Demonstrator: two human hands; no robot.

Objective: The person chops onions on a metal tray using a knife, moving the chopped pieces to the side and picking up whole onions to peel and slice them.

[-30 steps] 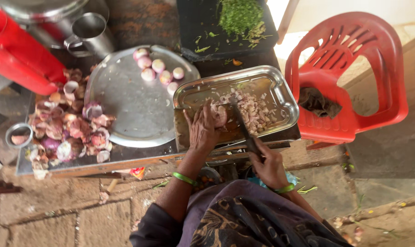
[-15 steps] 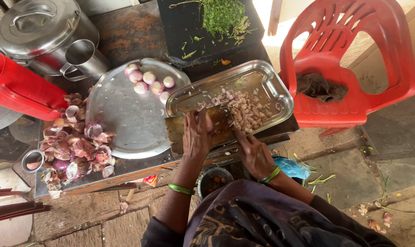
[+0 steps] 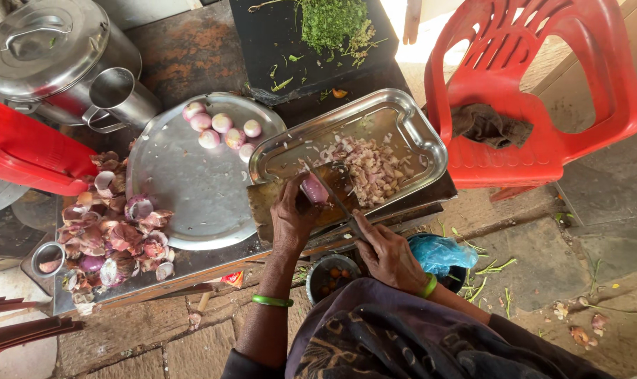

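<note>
Red chair (image 3: 543, 105) right of the counter (image 3: 192, 263). Round steel plate (image 3: 192, 182) carries peeled onions (image 3: 220, 130); skins (image 3: 111, 235) heaped at its left. Steel tray (image 3: 417, 126) holds chopped onion (image 3: 374, 168). Wooden board (image 3: 266, 200) overlaps the tray's near edge. Left hand (image 3: 290, 214), fingers clenched on an onion half (image 3: 314, 188) on the board. Right hand (image 3: 385, 253) grips a knife (image 3: 336, 196); blade apparently touching the half, contact unclear.

Outdoor food stall: steel pot (image 3: 48, 52), onion peels (image 3: 111, 235) (paved ground), plastic chair (image 3: 536, 91).
</note>
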